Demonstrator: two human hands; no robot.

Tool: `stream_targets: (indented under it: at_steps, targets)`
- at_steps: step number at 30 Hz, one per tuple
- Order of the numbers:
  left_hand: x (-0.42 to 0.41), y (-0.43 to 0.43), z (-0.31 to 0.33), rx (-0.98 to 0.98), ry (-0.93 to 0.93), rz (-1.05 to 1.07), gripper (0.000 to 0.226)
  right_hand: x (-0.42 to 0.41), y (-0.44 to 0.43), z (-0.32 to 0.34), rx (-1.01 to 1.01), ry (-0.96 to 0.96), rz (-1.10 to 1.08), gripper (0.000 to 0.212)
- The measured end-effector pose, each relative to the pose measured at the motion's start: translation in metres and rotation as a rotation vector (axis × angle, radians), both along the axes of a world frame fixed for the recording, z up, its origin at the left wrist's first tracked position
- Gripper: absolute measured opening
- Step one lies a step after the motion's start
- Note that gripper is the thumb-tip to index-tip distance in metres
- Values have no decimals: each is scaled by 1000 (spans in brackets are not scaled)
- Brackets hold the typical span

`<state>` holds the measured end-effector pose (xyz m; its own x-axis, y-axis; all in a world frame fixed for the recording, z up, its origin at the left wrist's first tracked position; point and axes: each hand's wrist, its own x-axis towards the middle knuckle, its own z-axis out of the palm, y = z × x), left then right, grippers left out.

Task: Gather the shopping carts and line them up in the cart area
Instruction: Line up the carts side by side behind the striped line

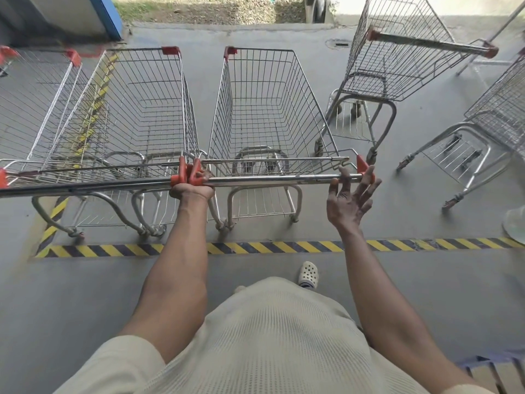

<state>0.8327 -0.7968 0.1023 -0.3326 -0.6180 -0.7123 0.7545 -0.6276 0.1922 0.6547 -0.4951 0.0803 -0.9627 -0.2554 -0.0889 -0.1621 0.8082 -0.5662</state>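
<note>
Straight ahead stands a wire shopping cart [264, 109] with a chrome handle bar [272, 179] and red end caps. My left hand [191, 186] grips the left end of that bar, where its red cap meets the cap of the neighbouring cart [133, 109]. My right hand [350, 194] is at the bar's right end with fingers spread and straight, its fingertips at the bar. A third cart [37, 100] stands at the far left, side by side with the others. Beyond the yellow-and-black striped floor line [255, 247] all three stand.
Two loose carts stand at the right: one turned away at the back right [397, 52], one at the right edge [500, 109]. A blue-edged wall panel [105, 15] is at the back left. Grey concrete floor lies around; my white shoe [308, 275] is behind the line.
</note>
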Motion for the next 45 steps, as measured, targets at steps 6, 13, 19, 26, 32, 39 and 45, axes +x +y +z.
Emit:
stream_targets:
  at_steps: [6, 13, 19, 26, 32, 39, 45]
  targets:
    - [-2, -9, -9, 5, -18, -2, 50, 0, 2, -2, -22, 6, 2, 36]
    - [-5, -11, -12, -8, -18, -2, 50, 0, 2, 0, -18, 20, -6, 35]
    - [-5, -12, -9, 2, -12, 3, 53, 2, 3, 0, -23, 31, -12, 34]
    - [-5, -8, -7, 28, 37, 50, 64, 2, 4, -1, 0, 40, -4, 35]
    - [-7, -8, -8, 22, 79, 58, 63, 3, 7, -2, 14, 69, -8, 36]
    - [-6, -11, -7, 32, 86, 52, 60, 12, 11, -6, 4, 87, -11, 36]
    - [-5, -13, -11, 13, 68, 38, 60, 14, 14, -9, 0, 107, -6, 37]
